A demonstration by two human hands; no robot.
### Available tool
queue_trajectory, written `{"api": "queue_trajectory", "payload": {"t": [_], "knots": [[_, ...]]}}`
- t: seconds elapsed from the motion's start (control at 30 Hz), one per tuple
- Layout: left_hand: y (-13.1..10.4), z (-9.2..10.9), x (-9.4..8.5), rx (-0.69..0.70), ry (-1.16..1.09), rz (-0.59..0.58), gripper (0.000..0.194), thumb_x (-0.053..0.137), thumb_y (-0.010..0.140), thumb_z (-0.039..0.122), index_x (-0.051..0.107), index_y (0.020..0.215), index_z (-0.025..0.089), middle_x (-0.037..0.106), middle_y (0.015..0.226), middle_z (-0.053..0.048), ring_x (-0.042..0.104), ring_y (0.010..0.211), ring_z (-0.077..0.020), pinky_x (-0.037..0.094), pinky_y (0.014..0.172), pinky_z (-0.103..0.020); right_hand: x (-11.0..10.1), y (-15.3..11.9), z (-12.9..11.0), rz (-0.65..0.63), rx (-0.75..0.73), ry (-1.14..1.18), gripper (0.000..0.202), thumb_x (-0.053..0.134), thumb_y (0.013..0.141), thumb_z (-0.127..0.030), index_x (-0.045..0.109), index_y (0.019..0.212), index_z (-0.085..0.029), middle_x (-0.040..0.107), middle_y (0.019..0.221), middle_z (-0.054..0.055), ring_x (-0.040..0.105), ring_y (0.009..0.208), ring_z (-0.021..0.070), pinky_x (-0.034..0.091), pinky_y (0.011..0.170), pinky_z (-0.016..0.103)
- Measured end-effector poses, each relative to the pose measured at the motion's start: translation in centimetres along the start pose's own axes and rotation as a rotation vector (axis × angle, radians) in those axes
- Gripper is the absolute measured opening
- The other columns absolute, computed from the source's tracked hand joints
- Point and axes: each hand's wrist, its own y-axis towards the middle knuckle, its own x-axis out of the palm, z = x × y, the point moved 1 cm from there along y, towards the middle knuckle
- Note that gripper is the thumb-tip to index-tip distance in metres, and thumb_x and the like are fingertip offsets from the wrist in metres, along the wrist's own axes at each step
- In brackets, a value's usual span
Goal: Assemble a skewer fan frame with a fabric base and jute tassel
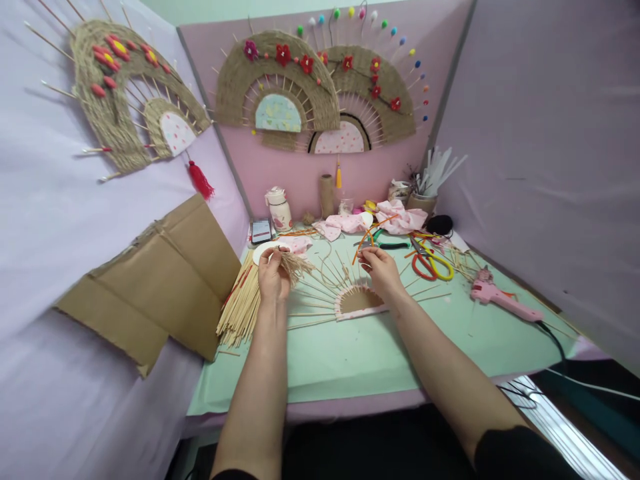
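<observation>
My left hand (273, 273) is closed on a bundle of frayed beige twine (299, 264), its loose ends fanning out to the right. To the right, my right hand (381, 268) pinches at a thin orange strip (367, 235) that bends up past the fingertips. Below and between my hands lies a half-round cardboard piece (359, 301) with a pink-and-white patterned edge. Thin sticks radiate from its curved side, and my right hand covers part of it. A stack of pale sticks (239, 303) lies beside my left wrist.
Green-handled pliers (394, 246), scissors (434, 261) and a pink glue gun (505, 301) are on the right. Pink cloth (345, 225), a bottle (279, 209) and a phone (261, 231) stand or lie at the back. Folded cardboard (165, 280) leans left.
</observation>
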Motion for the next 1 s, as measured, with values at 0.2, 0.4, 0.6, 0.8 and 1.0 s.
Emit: {"api": "queue_trajectory", "payload": {"t": [0.2,0.4,0.6,0.8,1.0], "knots": [[0.2,-0.6,-0.2,-0.132,-0.059,0.076,0.026,0.084,0.07,0.017,0.059,0.077,0.02,0.069,0.069,0.006,0.068,0.066,-0.008,0.052,0.073,-0.02,-0.8,0.5,-0.3,0.035,-0.028,-0.044,0.033,0.059,0.095,-0.036,0.059,0.123,-0.019,0.061,0.125,0.009,0.063,0.104,0.0216,0.055,0.087,0.043],[0.4,-0.7,-0.6,-0.263,-0.081,0.147,0.017,0.076,0.079,0.015,0.059,0.077,0.018,0.068,0.066,0.006,0.068,0.06,-0.007,0.054,0.066,-0.018,-0.9,0.5,-0.4,0.024,-0.088,-0.228,0.036,0.061,0.094,-0.036,0.058,0.125,-0.018,0.061,0.125,0.009,0.064,0.104,0.0224,0.055,0.087,0.044],[0.3,-1.4,-0.5,-0.46,-0.103,0.169,0.012,0.068,0.088,0.021,0.062,0.08,0.015,0.069,0.064,0.003,0.066,0.054,-0.0074,0.057,0.062,-0.019,-0.3,-0.3,-0.3,-0.063,-0.192,-0.568,0.035,0.06,0.094,-0.035,0.058,0.124,-0.017,0.061,0.124,0.009,0.064,0.104,0.0221,0.055,0.087,0.044],[0.2,-1.8,-0.4,-0.579,-0.133,0.149,0.01,0.063,0.092,0.023,0.064,0.089,0.014,0.07,0.067,0.002,0.068,0.058,-0.0083,0.058,0.067,-0.02,0.8,-0.6,-0.7,-0.105,-0.201,-1.04,0.033,0.06,0.095,-0.035,0.059,0.124,-0.019,0.061,0.126,0.009,0.063,0.106,0.0221,0.054,0.089,0.044],[-0.4,-1.9,0.0,-0.621,-0.162,0.067,0.01,0.06,0.095,0.025,0.066,0.095,0.018,0.072,0.075,0.002,0.071,0.068,-0.0076,0.057,0.081,-0.023,3.0,-0.1,-1.0,-0.118,-0.115,-1.378,0.035,0.06,0.094,-0.035,0.058,0.125,-0.018,0.06,0.126,0.009,0.063,0.106,0.0225,0.054,0.088,0.045]]}}
